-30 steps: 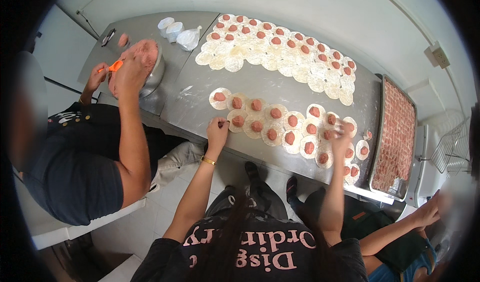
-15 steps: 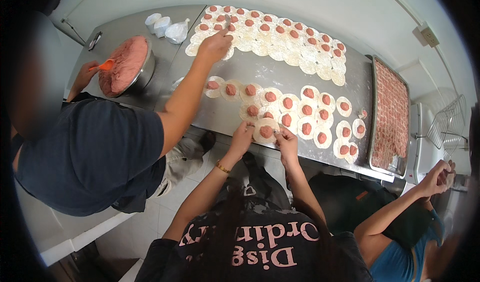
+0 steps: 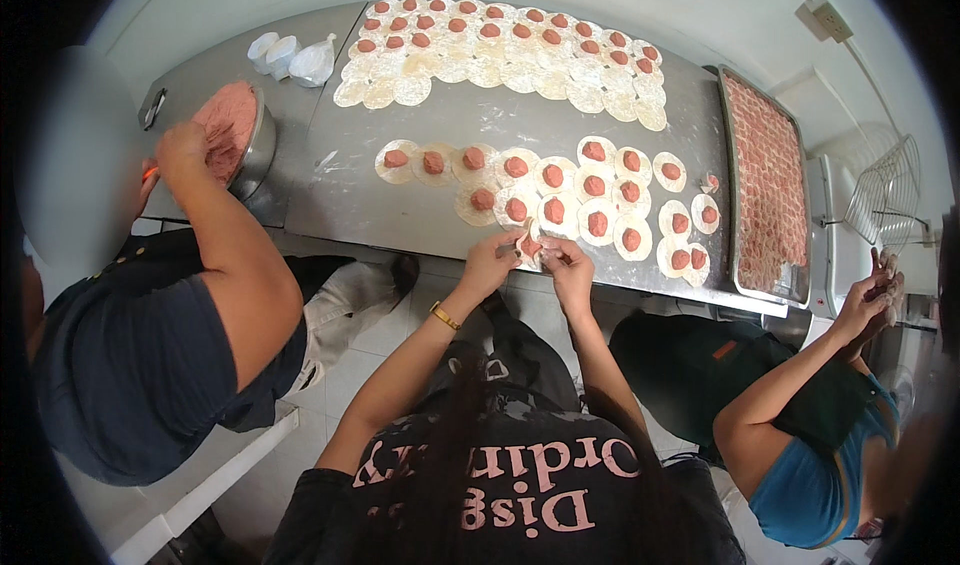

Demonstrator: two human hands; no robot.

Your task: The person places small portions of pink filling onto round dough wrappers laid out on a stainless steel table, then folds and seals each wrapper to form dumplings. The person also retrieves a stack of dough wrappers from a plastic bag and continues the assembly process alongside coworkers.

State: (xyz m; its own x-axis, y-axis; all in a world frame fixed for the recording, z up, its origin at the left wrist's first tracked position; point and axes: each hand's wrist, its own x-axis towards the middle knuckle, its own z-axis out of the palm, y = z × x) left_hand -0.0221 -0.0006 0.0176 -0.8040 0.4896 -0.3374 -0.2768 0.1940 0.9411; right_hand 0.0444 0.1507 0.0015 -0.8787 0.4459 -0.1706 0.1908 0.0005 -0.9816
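Note:
At the front edge of the metal table, a round dough wrapper [image 3: 529,246] with pink meat filling is held up between my two hands, its sides folded upward. My left hand [image 3: 492,265], with a yellow band at the wrist, pinches its left side. My right hand [image 3: 570,270] pinches the right side. Just beyond my fingers lie several filled wrappers [image 3: 554,211], flat and partly overlapping, each topped with a ball of meat. Farther back, a large sheet of overlapping floured wrappers [image 3: 480,65] carries meat balls on its far rows; the nearer rows are bare.
To the left, a co-worker's hand [image 3: 183,153] reaches into a steel bowl [image 3: 262,145] of pink meat. White bags [image 3: 312,62] stand behind it. A metal tray [image 3: 738,215] packed with formed pieces lies at the right. Another person's hands [image 3: 880,295] are at the far right.
The wrapper in my hands has gone from open and flat to folded up around its filling. The co-worker at left has drawn a hand back from the far wrappers to the meat bowl.

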